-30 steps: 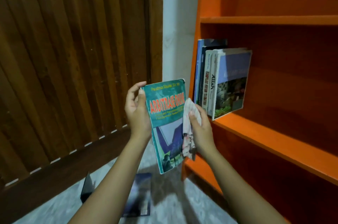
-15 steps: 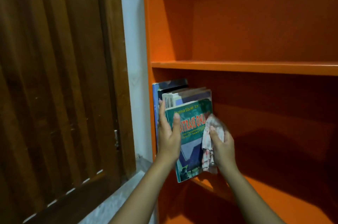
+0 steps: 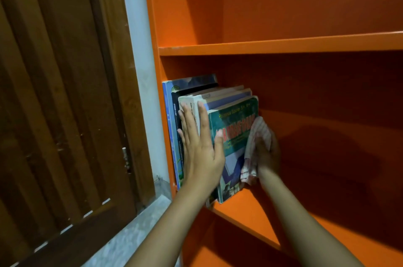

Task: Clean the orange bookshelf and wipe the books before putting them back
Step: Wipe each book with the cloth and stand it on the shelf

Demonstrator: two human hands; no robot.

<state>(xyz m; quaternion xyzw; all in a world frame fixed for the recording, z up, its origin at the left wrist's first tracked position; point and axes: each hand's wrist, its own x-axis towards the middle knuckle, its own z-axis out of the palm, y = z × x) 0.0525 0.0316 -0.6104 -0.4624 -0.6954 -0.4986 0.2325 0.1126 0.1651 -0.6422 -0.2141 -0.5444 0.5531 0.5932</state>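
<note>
Brown wooden door (image 3: 61,103), white wall (image 3: 139,48)

Books (image 3: 226,97) upright on shelf (image 3: 246,209), against bookshelf (image 3: 283,4) left side; door (image 3: 65,114) further left.

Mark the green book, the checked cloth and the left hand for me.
green book (image 3: 235,119): head view, on the front cover near its title.
checked cloth (image 3: 259,128): head view, on the upper fold against the cover.
left hand (image 3: 200,153): head view, on the back of the hand.

The orange shelf (image 3: 253,207) carries a row of upright books (image 3: 218,96) at its left end, green book (image 3: 237,120) rightmost.
</note>
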